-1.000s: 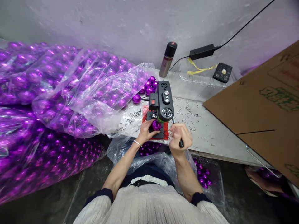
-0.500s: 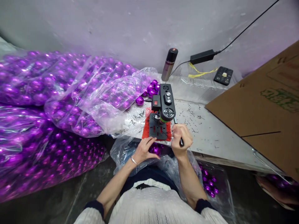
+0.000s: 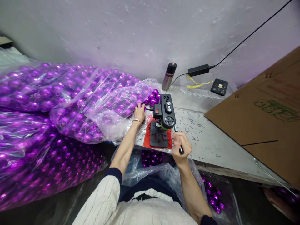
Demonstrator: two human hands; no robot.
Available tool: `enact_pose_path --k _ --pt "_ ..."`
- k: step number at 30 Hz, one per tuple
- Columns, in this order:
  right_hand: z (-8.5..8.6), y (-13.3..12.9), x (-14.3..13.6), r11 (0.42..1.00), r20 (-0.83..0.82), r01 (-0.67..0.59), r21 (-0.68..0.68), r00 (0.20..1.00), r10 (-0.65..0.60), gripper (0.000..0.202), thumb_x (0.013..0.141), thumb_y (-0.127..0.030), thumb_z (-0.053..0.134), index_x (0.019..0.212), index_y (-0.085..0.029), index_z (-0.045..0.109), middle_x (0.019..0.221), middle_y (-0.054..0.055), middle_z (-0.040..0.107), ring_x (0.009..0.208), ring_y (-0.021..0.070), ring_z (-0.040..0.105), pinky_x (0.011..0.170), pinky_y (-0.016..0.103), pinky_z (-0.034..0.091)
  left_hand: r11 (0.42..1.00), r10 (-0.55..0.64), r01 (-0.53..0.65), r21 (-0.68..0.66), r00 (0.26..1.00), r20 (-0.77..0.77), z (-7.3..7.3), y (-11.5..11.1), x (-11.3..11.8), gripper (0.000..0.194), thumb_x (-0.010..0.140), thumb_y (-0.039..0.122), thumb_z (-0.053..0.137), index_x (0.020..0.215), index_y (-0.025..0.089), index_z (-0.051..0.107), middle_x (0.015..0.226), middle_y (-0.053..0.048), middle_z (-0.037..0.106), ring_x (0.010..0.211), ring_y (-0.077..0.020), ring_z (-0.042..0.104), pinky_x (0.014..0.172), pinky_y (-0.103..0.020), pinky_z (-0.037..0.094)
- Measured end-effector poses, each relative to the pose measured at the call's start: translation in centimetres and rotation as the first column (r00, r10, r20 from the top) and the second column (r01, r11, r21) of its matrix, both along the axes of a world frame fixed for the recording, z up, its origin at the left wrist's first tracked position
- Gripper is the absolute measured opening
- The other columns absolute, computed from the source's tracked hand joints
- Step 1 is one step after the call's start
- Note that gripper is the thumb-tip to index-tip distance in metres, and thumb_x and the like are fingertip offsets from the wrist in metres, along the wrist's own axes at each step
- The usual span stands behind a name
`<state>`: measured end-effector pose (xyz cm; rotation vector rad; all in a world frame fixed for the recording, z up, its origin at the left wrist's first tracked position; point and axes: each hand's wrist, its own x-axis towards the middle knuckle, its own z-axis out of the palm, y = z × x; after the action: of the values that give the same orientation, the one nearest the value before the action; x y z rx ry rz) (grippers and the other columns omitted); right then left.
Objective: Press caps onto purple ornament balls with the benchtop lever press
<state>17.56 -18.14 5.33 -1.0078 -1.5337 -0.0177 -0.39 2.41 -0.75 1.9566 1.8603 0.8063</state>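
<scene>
My left hand [image 3: 140, 113] reaches to the pile's near edge, its fingers curled over a shiny purple bauble [image 3: 144, 108] that they mostly hide. More purple baubles [image 3: 154, 97] lie loose just beyond it, by the mouth of a clear bag. My right hand [image 3: 182, 148] is wrapped round the black-tipped lever handle [image 3: 181, 150] of a small black bench press [image 3: 167, 109]. The press has a red switch and a slotted base plate [image 3: 158, 141], which rests on a red sheet [image 3: 147, 140]. No bauble shows on the plate.
Large clear bags of baubles [image 3: 70, 93] fill the left side. A spray can [image 3: 169, 76], a power adapter [image 3: 199, 70] and a black case [image 3: 219, 87] stand behind. A cardboard box [image 3: 262, 125] leans at right. Below the table edge, an open bag holds baubles [image 3: 152, 157].
My left hand has left the front of the base plate, moving up and left to the loose bauble. A bauble near that hand below the plate is gone. My right hand stays on the lever.
</scene>
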Motion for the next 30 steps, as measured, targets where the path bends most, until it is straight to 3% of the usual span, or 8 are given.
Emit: enact_pose_path --k 3,5,8,9,11,15,23,30 --pt "0.1 0.0 0.0 1.0 0.002 0.001 0.005 1.0 -0.001 0.03 0.095 -0.006 0.046 0.07 -0.022 0.049 0.07 -0.001 0.057 0.068 0.0129 0.058 0.062 0.029 0.044 0.999 0.031 -0.032 -0.003 0.94 0.34 -0.1 -1.6 -0.7 0.048 0.082 0.014 0.075 0.128 0.018 0.064 0.145 -0.019 0.057 0.13 -0.0365 0.058 0.114 -0.055 0.045" --pt "0.4 0.0 -0.1 1.0 -0.007 0.007 -0.001 1.0 -0.007 0.03 0.096 -0.007 0.046 0.07 -0.022 0.05 0.069 -0.001 0.057 0.067 0.0132 0.058 0.062 0.029 0.044 0.996 0.091 -0.05 -0.079 0.74 0.667 -0.4 -4.1 -1.3 0.046 0.083 0.023 0.078 0.126 0.019 0.063 0.133 -0.013 0.065 0.123 -0.0295 0.063 0.111 -0.049 0.05" --pt "1.0 0.1 -0.3 0.999 -0.043 0.019 -0.029 0.999 -0.021 0.031 0.097 -0.011 0.046 0.069 -0.023 0.051 0.068 -0.001 0.058 0.066 0.0138 0.058 0.062 0.031 0.043 0.965 0.222 0.073 -0.254 0.297 0.929 -1.0 -9.0 -1.7 0.044 0.084 0.038 0.079 0.12 0.02 0.062 0.116 -0.007 0.072 0.101 -0.02 0.071 0.096 -0.038 0.058" --pt "1.1 0.1 -0.4 0.999 -0.06 0.023 -0.038 0.998 -0.025 0.031 0.098 -0.012 0.047 0.068 -0.023 0.051 0.068 -0.001 0.058 0.067 0.0141 0.058 0.062 0.031 0.043 0.951 0.255 0.121 -0.284 0.211 0.944 -1.2 -10.6 -1.5 0.044 0.083 0.041 0.08 0.118 0.02 0.063 0.113 -0.007 0.073 0.097 -0.0186 0.072 0.093 -0.036 0.059" --pt "1.4 0.2 -0.5 0.998 -0.091 0.028 -0.051 0.995 -0.032 0.031 0.098 -0.015 0.048 0.068 -0.023 0.051 0.068 0.0 0.058 0.067 0.0144 0.058 0.063 0.032 0.043 0.938 0.284 0.16 -0.307 0.149 0.947 -1.7 -13.4 -0.8 0.047 0.079 0.043 0.083 0.115 0.019 0.064 0.109 -0.007 0.074 0.094 -0.0178 0.072 0.091 -0.034 0.059" --pt "1.7 0.2 -0.6 0.998 -0.102 0.025 -0.056 0.994 -0.03 0.032 0.099 -0.015 0.048 0.068 -0.023 0.05 0.068 0.0 0.057 0.068 0.0144 0.057 0.064 0.032 0.043 0.952 0.238 0.136 -0.273 0.23 0.944 -2.7 -16.2 1.5 0.056 0.076 0.044 0.086 0.119 0.02 0.059 0.111 -0.007 0.075 0.102 -0.0206 0.073 0.1 -0.038 0.055" --pt "1.6 0.0 -0.3 0.999 -0.031 0.016 -0.045 0.999 -0.017 0.029 0.098 -0.012 0.047 0.071 -0.022 0.052 0.072 0.0 0.06 0.068 0.013 0.058 0.063 0.03 0.045 0.994 -0.082 0.11 0.007 0.694 0.715 -4.8 -16.6 3.7 0.056 0.081 0.046 0.082 0.123 0.02 0.056 0.121 -0.012 0.07 0.115 -0.0269 0.069 0.104 -0.044 0.053" --pt "1.4 -0.2 -0.2 0.999 -0.022 0.014 -0.049 1.0 -0.015 0.026 0.097 -0.012 0.047 0.074 -0.022 0.054 0.073 0.0 0.062 0.069 0.0133 0.059 0.064 0.03 0.046 0.969 -0.247 0.194 0.155 0.826 0.508 -5.9 -15.9 4.0 0.065 0.08 0.047 0.083 0.134 0.022 0.057 0.134 -0.015 0.067 0.127 -0.0331 0.063 0.113 -0.052 0.046"
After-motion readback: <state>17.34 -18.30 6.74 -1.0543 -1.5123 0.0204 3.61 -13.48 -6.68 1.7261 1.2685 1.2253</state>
